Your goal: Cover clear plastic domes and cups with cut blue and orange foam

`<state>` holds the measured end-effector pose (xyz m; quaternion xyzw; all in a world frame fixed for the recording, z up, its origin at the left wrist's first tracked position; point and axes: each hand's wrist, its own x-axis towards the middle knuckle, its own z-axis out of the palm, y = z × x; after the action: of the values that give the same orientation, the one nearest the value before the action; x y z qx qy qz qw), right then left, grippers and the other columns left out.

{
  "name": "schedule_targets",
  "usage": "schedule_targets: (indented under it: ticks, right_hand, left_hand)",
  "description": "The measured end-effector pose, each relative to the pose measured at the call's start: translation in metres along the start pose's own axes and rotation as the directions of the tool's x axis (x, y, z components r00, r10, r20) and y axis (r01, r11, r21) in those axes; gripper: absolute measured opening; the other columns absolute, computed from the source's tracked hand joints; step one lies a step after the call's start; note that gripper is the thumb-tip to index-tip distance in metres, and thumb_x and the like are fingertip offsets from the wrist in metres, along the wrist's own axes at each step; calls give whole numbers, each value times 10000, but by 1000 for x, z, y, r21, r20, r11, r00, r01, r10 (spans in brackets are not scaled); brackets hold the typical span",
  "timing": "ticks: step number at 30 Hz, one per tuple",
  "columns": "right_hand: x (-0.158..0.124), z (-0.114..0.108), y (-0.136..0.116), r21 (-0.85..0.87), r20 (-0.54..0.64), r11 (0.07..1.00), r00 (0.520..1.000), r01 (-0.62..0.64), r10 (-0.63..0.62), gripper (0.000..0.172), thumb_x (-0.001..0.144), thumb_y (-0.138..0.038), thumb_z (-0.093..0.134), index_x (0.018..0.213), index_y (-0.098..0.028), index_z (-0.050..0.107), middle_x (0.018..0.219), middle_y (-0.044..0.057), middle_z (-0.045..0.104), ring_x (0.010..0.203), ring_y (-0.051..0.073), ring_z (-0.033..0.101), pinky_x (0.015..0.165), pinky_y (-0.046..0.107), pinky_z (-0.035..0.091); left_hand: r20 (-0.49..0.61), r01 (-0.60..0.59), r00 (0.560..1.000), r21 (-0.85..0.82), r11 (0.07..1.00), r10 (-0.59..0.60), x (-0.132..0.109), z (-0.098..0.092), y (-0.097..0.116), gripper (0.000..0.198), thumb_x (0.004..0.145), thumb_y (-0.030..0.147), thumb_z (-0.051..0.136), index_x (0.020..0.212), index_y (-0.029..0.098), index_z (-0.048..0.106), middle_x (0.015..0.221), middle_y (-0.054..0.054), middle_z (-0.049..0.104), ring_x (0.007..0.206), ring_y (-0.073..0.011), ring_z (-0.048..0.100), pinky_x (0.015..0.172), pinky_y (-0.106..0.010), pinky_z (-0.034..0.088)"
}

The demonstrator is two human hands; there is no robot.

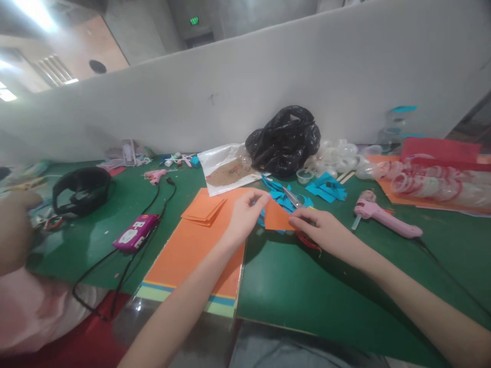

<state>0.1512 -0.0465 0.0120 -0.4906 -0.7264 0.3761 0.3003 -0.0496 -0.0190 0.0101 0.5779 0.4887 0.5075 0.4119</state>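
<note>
My left hand (245, 217) pinches the left edge of a piece of orange paper (276, 216). My right hand (318, 230) grips red-handled scissors (307, 240) at the paper's right side, and their steel blades (291, 197) point up and left over scraps of blue paper (282, 200). Below my left forearm lies a long stack of orange sheets (199, 260), with striped layers showing at its near end. Several small orange squares (203, 210) rest on top of it.
A pink glue gun (383, 220) lies to the right on the green mat (291, 291). Behind are a black plastic bag (284, 140) and clear plastic rings (425, 184). At left, a person's hand (19, 220) and pink sleeve (26, 306) sit near black headphones (80, 190).
</note>
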Motion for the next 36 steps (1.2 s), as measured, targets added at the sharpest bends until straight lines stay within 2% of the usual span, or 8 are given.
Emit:
schedule_targets:
  ticks: [6, 9, 16, 20, 23, 27, 32, 36]
  right_hand:
    - [0, -1, 1, -71, -43, 997, 998, 33, -36, 334, 909, -507, 501, 712, -262, 613, 732, 12, 696, 711, 206, 609, 698, 333, 437]
    - [0, 0, 2, -74, -38, 996, 998, 40, -43, 325, 902, -492, 512, 710, -261, 636, 726, 20, 702, 722, 211, 618, 701, 332, 448]
    - [2, 2, 5, 134, -41, 985, 992, -110, 116, 382, 857, -577, 537, 685, -248, 626, 569, -9, 585, 519, 152, 481, 517, 289, 356]
    - [4, 2, 7, 222, -59, 966, 987, -131, 148, 443, 820, -647, 581, 720, -223, 664, 605, 5, 614, 500, 137, 460, 491, 287, 334]
    - [5, 2, 8, 224, -81, 970, 990, -95, 116, 449, 814, -658, 612, 730, -222, 677, 634, 8, 627, 543, 149, 500, 533, 297, 380]
    - [5, 1, 8, 240, -120, 970, 990, -48, 79, 366, 817, -587, 666, 877, -232, 732, 815, 28, 720, 717, 184, 613, 672, 306, 480]
    - [4, 2, 10, 306, -110, 949, 988, -72, 110, 400, 803, -606, 686, 894, -221, 744, 699, 6, 676, 584, 150, 567, 565, 283, 460]
    - [7, 2, 14, 352, -184, 933, 973, -69, 141, 408, 761, -615, 727, 816, -211, 727, 636, -3, 654, 530, 149, 562, 534, 291, 464]
  left_hand:
    - [-70, -40, 997, 20, 999, 42, 4, -5, 3, 218, 869, 413, 675, 843, 197, 692, 831, 1, 700, 776, -134, 611, 747, -250, 471]
    - [-59, -38, 997, 37, 999, 40, 6, -7, 2, 228, 878, 421, 668, 846, 196, 684, 825, 2, 691, 772, -133, 608, 727, -246, 468]
    - [74, -36, 997, -15, 999, 37, 7, -4, -3, 290, 858, 447, 697, 979, 191, 637, 940, -22, 698, 881, -150, 647, 816, -268, 517]
    - [228, 80, 971, -40, 996, -69, 3, -1, -5, 389, 848, 556, 684, 926, 188, 586, 810, 8, 631, 688, -124, 632, 693, -273, 535]
    - [238, 71, 970, -45, 996, -58, 2, -1, -7, 374, 863, 547, 672, 904, 191, 564, 766, 37, 549, 628, -88, 573, 659, -245, 520]
    - [274, 18, 962, -6, 1000, -15, 0, -2, -7, 297, 919, 494, 619, 930, 199, 590, 739, 51, 497, 617, -78, 499, 664, -232, 496]
    - [367, -50, 930, 80, 996, 17, -5, 0, -5, 278, 949, 458, 598, 950, 186, 652, 702, 48, 504, 629, -86, 484, 648, -232, 436]
    - [324, 50, 944, 41, 998, -61, -3, 2, -4, 299, 915, 421, 647, 1102, 188, 635, 696, 47, 574, 681, -113, 586, 720, -262, 485]
